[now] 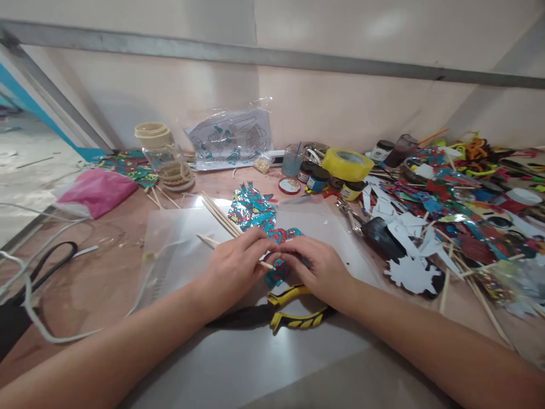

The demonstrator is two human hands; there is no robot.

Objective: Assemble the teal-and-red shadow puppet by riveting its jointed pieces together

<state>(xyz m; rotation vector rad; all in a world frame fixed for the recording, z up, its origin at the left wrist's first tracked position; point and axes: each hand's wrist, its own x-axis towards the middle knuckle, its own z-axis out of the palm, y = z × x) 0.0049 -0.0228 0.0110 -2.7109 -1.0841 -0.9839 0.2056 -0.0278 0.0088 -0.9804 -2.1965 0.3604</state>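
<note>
My left hand (237, 264) is closed around a pointed wooden stick (207, 241), whose tip shows to the left and whose other end pokes out below my fingers. My right hand (320, 270) is closed, its fingertips meeting the left ones over a painted blue-and-red cutout (279, 271). The fingers hide part of that cutout. Just beyond lies another shiny cutout in blue, red and yellow (252, 207), with several wooden sticks (219, 213) beside it. Under my wrists rests a tool with yellow-and-black handles (303, 321), probably pliers, on the pale sheet (272, 363).
At the back stand a plastic jar (164, 156), a cup of bluish water (292, 162), paint pots (317, 180) and a yellow tape roll (347, 165). White paper scraps (411, 275) and coloured cutouts crowd the right. A pink bag (100, 192) and white cable (32, 307) lie left.
</note>
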